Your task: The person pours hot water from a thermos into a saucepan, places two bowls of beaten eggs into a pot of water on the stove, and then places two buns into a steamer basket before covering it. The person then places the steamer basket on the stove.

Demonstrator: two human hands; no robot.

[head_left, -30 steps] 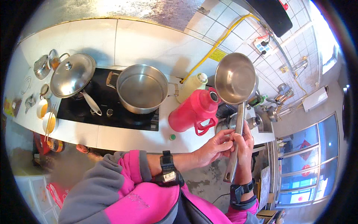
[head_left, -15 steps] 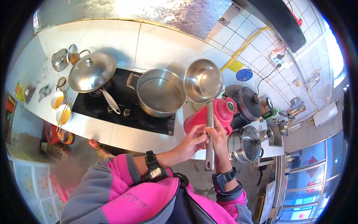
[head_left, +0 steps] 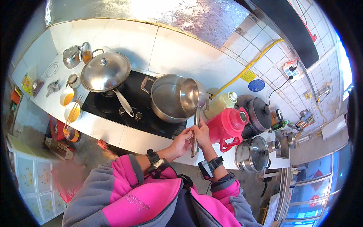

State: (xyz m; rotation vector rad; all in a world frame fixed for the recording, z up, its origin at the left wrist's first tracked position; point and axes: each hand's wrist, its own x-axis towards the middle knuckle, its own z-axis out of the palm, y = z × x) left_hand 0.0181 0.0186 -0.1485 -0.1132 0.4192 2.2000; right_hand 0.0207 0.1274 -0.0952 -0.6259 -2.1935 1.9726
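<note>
My right hand (head_left: 202, 133) is closed around the long flat handle of a metal ladle (head_left: 194, 145). My left hand (head_left: 181, 142) has its fingers curled against the same handle, touching it from the left. The ladle's deep, shiny bowl is tilted and overlaps the right side of a wide steel pot (head_left: 162, 99), which stands on the black cooktop (head_left: 145, 126). The pot has a wrapped side handle, and its inside looks pale; how full it is I cannot tell. Just right of my right hand stands a red thermos flask (head_left: 226, 126) with its mouth uncovered.
Left of the pot is a lidded wok (head_left: 106, 72) with its handle slanting toward me. Bowls of yellow liquid (head_left: 72, 111), one with chopsticks across it, sit farther left. A pale flask (head_left: 223, 104), a dark lidded pot (head_left: 259, 112) and a glass-lidded steamer (head_left: 254, 154) crowd the right.
Both hands have moved left with the ladle, bringing its bowl from right of the pot to over its right side. The bowl has turned more sideways. The head view has shifted slightly.
</note>
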